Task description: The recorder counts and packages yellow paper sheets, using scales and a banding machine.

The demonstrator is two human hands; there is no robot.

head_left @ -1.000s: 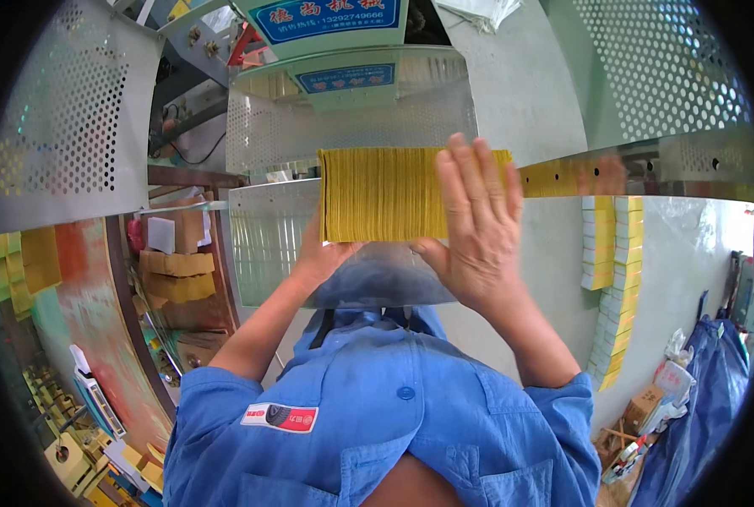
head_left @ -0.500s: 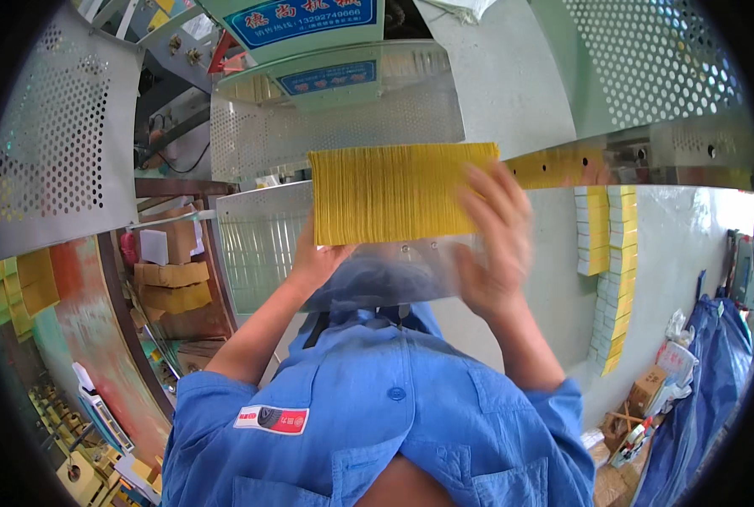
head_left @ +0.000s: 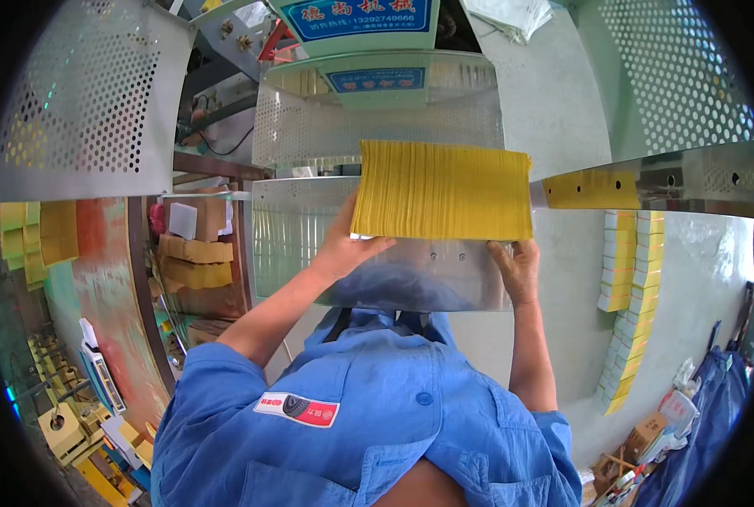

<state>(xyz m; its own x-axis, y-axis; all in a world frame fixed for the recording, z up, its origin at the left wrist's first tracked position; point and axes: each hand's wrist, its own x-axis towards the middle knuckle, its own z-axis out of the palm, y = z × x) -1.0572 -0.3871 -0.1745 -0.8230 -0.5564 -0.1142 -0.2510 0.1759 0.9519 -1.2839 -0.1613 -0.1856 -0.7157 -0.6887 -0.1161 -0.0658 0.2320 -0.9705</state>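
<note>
A thick stack of yellow paper sheets [head_left: 444, 190], its many thin edges facing up, spans the space between my two hands. At its lower left corner my left hand [head_left: 343, 245] grips the end, the thumb along the near edge and the other fingers hidden behind the stack. My right hand [head_left: 516, 269] holds the lower right corner, thumb and fingers bent against the near edge. Beneath the stack is a shiny metal tray [head_left: 394, 283] of the machine. Whether the stack rests on it or is lifted, I cannot tell.
Perforated metal guards [head_left: 81, 110] flank the machine, with a clear cover [head_left: 377, 110] at the far side. A metal rail [head_left: 689, 177] runs off to the right. Yellow and white bundles [head_left: 634, 296] stand in rows on the right; cardboard boxes [head_left: 195, 262] sit on the left.
My right hand, blurred and raised at the stack's right end before, has come down to grip its lower right corner. The view has shifted, so the scene sits farther right.
</note>
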